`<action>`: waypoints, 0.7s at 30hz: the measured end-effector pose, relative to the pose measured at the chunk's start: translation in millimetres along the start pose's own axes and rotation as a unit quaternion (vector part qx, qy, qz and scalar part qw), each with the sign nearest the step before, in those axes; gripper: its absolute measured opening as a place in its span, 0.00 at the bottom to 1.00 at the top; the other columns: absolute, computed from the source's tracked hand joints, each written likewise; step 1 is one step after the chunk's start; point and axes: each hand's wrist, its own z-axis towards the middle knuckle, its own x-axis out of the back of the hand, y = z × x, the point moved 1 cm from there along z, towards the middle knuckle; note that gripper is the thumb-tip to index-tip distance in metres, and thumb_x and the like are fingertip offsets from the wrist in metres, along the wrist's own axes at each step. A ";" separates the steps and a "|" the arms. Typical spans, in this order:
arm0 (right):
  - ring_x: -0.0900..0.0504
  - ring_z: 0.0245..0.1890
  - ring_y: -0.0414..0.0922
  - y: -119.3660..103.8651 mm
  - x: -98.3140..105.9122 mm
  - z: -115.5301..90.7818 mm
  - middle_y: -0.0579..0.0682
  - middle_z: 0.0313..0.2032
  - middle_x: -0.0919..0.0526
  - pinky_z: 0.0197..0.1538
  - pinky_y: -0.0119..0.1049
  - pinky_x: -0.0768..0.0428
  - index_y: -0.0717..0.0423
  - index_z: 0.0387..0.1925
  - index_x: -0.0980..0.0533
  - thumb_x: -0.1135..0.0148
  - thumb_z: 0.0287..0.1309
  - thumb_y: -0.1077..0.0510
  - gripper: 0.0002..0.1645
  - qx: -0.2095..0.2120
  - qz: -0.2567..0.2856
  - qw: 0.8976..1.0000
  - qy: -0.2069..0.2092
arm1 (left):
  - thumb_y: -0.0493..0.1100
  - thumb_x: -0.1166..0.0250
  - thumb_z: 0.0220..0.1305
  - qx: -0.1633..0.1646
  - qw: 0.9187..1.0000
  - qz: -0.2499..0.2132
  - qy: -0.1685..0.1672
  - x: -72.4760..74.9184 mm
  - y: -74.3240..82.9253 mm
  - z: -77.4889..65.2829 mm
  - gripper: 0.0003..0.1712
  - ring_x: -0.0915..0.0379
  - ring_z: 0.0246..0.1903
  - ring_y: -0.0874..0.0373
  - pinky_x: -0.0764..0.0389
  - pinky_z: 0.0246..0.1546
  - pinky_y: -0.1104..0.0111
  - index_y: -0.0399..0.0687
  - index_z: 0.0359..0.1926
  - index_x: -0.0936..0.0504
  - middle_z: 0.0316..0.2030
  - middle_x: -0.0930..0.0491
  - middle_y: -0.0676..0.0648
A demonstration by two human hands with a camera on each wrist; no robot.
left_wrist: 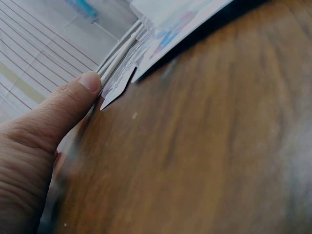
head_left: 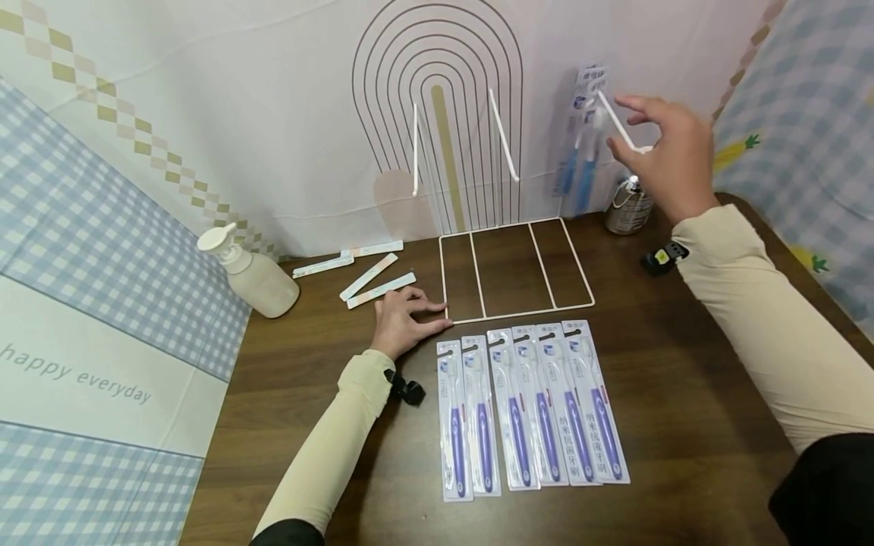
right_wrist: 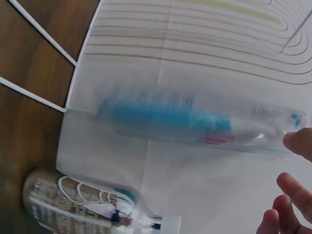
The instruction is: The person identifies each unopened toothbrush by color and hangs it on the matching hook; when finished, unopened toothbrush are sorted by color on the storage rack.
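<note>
My right hand point(head_left: 672, 155) is beside a slanting white hook point(head_left: 617, 125) on the right, thumb and forefinger spread apart. Packaged blue toothbrushes point(head_left: 576, 163) hang from this hook, blurred in the right wrist view. With extended thumb and forefinger, my left hand point(head_left: 403, 322) touches the front left corner of a white wire rack base point(head_left: 515, 312). In the left wrist view, the straight thumb point(left_wrist: 73, 100) meets the white wire. Several packaged purple toothbrushes point(head_left: 519, 425) lie in a row in front of the rack. Two more white hooks point(head_left: 504, 135) slope outward to the left.
A pump bottle point(head_left: 262, 284) stands at the left, near several slim white packets point(head_left: 381, 290). Behind the right hook is a dark metallic-looking bottle point(head_left: 628, 208), lying sideways in the right wrist view. A patterned cloth point(head_left: 300, 91) hangs along the back of the wooden table point(head_left: 293, 364).
</note>
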 end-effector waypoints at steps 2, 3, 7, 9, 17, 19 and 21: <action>0.22 0.35 0.33 -0.5 2.4 -9.1 0.56 0.50 0.10 0.41 0.29 0.36 0.43 0.64 0.16 0.23 0.60 0.58 0.30 -0.019 0.014 1.000 -0.004 | 0.62 0.17 0.53 -0.003 1.000 0.000 0.003 0.0 0.2 0.3 0.20 0.31 0.50 0.49 0.40 0.51 0.49 0.69 0.47 0.06 0.49 0.20 0.56; 0.26 0.33 0.28 -1.0 3.8 -15.1 0.56 0.50 0.10 0.41 0.27 0.35 0.43 0.64 0.16 0.22 0.60 0.58 0.30 -0.031 0.022 0.999 -0.008 | 0.62 0.17 0.54 -0.005 1.000 0.000 0.004 0.0 0.1 0.4 0.20 0.31 0.50 0.49 0.40 0.51 0.49 0.69 0.47 0.06 0.49 0.20 0.56; 0.29 0.32 0.21 -2.7 9.6 -47.2 0.56 0.48 0.10 0.37 0.22 0.34 0.48 0.62 0.15 0.22 0.60 0.57 0.28 -0.043 0.032 0.998 -0.036 | 0.62 0.17 0.54 -0.009 1.000 0.000 0.004 0.6 0.4 0.6 0.20 0.31 0.49 0.48 0.40 0.51 0.48 0.68 0.48 0.06 0.48 0.20 0.55; 0.28 0.29 0.22 -3.3 12.2 -66.5 0.55 0.46 0.10 0.35 0.22 0.33 0.49 0.61 0.15 0.22 0.61 0.56 0.26 -0.049 0.032 0.997 -0.059 | 0.62 0.17 0.54 -0.010 1.000 -0.001 0.004 1.3 0.0 0.6 0.20 0.32 0.49 0.48 0.40 0.51 0.48 0.68 0.48 0.06 0.48 0.20 0.55; 0.27 0.19 0.38 -1.2 15.3 -140.3 0.53 0.47 0.11 0.28 0.31 0.32 0.45 0.63 0.17 0.24 0.64 0.50 0.26 -0.103 0.021 0.978 -0.181 | 0.61 0.17 0.53 -0.010 1.000 0.000 0.012 6.4 -0.4 1.7 0.19 0.32 0.48 0.49 0.40 0.52 0.46 0.68 0.47 0.06 0.48 0.19 0.54; 0.28 0.18 0.43 -0.4 15.9 -156.7 0.54 0.48 0.12 0.28 0.36 0.32 0.46 0.63 0.18 0.25 0.65 0.48 0.26 -0.117 0.016 0.970 -0.213 | 0.61 0.17 0.53 -0.011 1.000 0.000 0.012 7.0 0.5 1.7 0.19 0.32 0.48 0.49 0.41 0.52 0.46 0.67 0.47 0.05 0.48 0.19 0.54; 0.23 0.24 0.48 0.1 16.7 -172.3 0.55 0.49 0.12 0.31 0.41 0.30 0.48 0.64 0.19 0.27 0.67 0.47 0.27 -0.130 0.015 0.961 -0.242 | 0.61 0.17 0.53 -0.013 1.000 0.000 0.012 7.0 1.0 1.8 0.20 0.32 0.48 0.49 0.41 0.52 0.47 0.67 0.47 0.05 0.47 0.20 0.54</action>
